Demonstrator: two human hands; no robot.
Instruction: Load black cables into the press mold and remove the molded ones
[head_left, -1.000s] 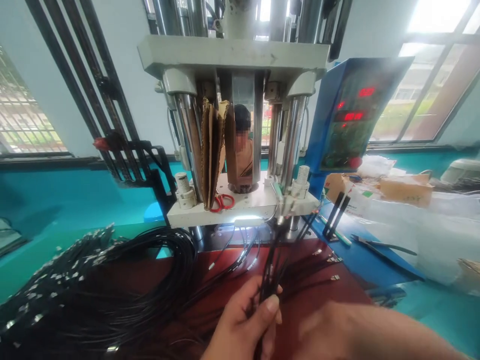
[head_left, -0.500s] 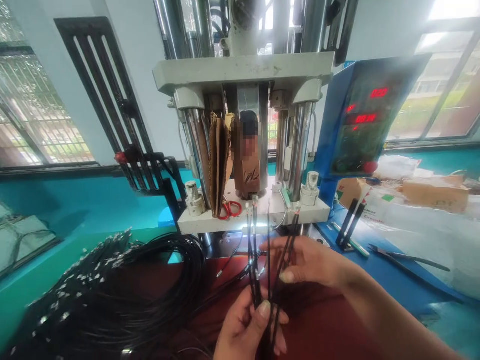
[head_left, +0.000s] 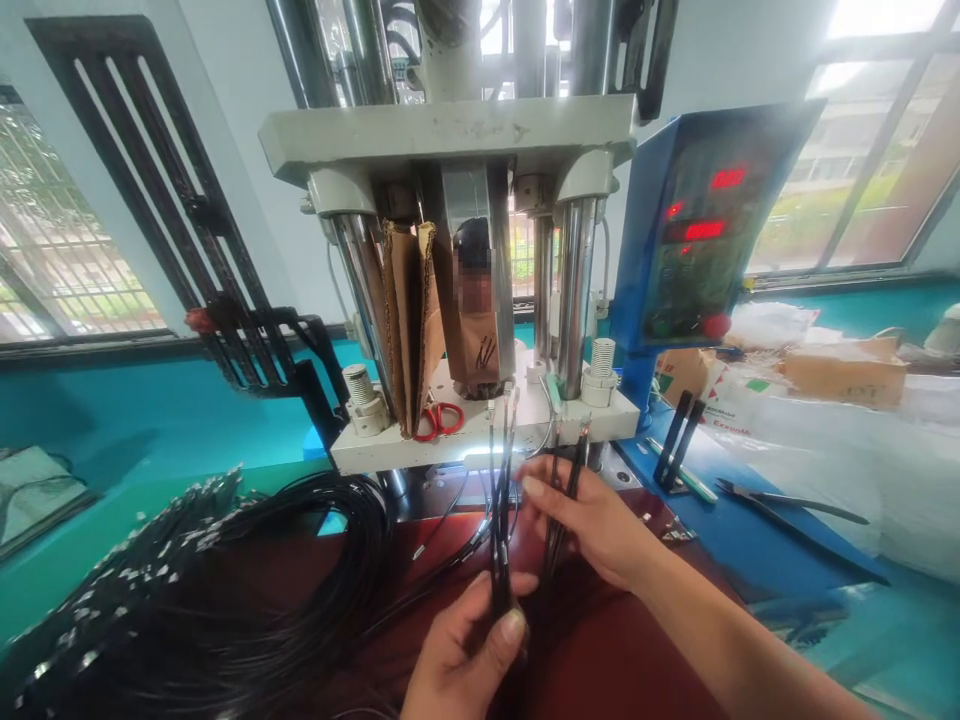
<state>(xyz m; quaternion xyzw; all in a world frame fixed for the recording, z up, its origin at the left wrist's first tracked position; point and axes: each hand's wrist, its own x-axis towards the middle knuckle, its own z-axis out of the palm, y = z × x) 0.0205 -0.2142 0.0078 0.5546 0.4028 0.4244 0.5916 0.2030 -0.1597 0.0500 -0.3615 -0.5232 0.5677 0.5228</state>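
At left, the bottom edge cuts off coiled cables (head_left: 270, 625). The left hand (head_left: 469, 650) is clamped on upright black wires (head_left: 500, 550), hiding their lower ends; beside it, the right hand (head_left: 589, 512) pinches more wires (head_left: 577, 462). Below spreads a dark-red tabletop (head_left: 607, 660); rightward, a blue control box (head_left: 643, 240) shows blurred digits (head_left: 705, 230).

The left grip (head_left: 465, 655) is a bare hand with slim fingers and a thumb (head_left: 504, 645) whose short, rounded nail shows plainly. The right grip (head_left: 589, 515) is a bare hand too, with slender fingers. The right forearm (head_left: 720, 615) is bare down to the lower edge of the view, narrow at the wrist and broader further back. Clothing higher up is out of view.
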